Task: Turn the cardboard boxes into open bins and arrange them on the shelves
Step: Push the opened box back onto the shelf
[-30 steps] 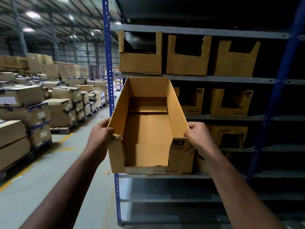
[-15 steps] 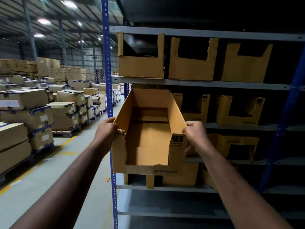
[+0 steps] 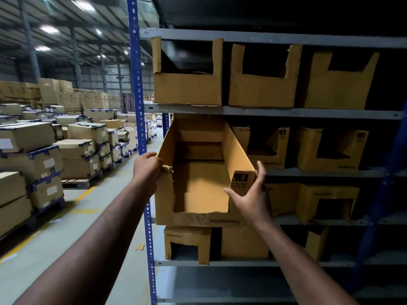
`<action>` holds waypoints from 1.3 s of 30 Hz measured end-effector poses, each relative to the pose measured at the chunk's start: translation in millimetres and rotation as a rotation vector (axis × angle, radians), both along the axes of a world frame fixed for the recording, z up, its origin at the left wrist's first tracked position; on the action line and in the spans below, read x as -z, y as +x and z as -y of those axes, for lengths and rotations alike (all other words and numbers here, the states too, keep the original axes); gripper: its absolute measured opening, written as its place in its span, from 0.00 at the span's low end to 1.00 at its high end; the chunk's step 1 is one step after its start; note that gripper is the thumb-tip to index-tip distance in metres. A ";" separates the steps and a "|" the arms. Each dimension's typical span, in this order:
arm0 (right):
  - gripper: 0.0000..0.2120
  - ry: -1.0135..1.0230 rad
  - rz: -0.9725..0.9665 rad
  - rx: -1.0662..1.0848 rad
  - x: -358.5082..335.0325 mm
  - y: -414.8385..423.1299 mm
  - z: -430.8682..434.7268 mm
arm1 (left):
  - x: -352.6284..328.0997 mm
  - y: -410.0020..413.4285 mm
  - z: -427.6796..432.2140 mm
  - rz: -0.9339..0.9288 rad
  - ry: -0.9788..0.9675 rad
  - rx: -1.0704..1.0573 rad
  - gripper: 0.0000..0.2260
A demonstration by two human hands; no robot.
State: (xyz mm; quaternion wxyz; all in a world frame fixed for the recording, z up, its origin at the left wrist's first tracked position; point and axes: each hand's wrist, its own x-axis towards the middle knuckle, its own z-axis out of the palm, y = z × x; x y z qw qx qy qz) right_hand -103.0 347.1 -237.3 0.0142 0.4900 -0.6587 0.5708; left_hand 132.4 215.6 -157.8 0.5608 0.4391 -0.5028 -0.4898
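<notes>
2 hands tend 1 brown cardboard box (image 3: 202, 190) at the rack's left end, just right of the blue post (image 3: 137, 106), with its far end under the shelf (image 3: 264, 112) carrying 3 cut bins (image 3: 187, 91). Its top is open and its front wall is cut low, with a ragged edge and upside-down print. Your left hand (image 3: 147, 170) grips the near left corner. Your right hand (image 3: 251, 199) lies spread, fingers straight, against the near right corner. The box hides what its base rests on, and the rack's right side sinks into dark.
</notes>
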 end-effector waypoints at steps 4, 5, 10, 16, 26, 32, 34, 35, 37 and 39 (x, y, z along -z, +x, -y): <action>0.48 0.086 0.199 0.181 33.5 7.4 42.7 | 4.1 -12.0 34.2 -0.022 -0.018 -0.022 0.23; 0.45 0.099 0.224 0.239 46.1 11.0 52.3 | 4.0 -14.7 40.3 -0.027 -0.030 -0.022 0.24; 0.29 0.067 0.458 0.399 64.3 36.7 84.1 | 5.0 -22.8 65.0 -0.056 -0.101 0.002 0.25; 0.29 -0.089 0.504 0.487 37.7 26.7 122.7 | 30.1 -25.5 65.0 0.080 -0.568 0.080 0.37; 0.33 -0.029 0.543 0.398 17.2 0.4 163.2 | 95.7 -57.2 104.4 0.312 -0.549 -0.084 0.47; 0.46 0.001 0.555 0.093 27.5 -7.8 191.6 | 106.2 -67.9 136.4 0.298 -0.462 -0.094 0.43; 0.49 0.015 0.537 0.051 34.3 -17.6 203.7 | 103.0 -72.2 151.5 0.326 -0.454 -0.072 0.42; 0.50 0.023 0.518 0.040 36.5 -22.9 210.2 | 101.0 -74.1 159.4 0.334 -0.442 -0.067 0.42; 0.52 0.054 0.486 0.038 38.0 -30.5 223.7 | 99.2 -77.3 177.1 0.351 -0.412 -0.073 0.41; 0.55 0.089 0.484 0.046 37.9 -35.9 238.6 | 97.7 -81.3 194.5 0.363 -0.371 -0.058 0.41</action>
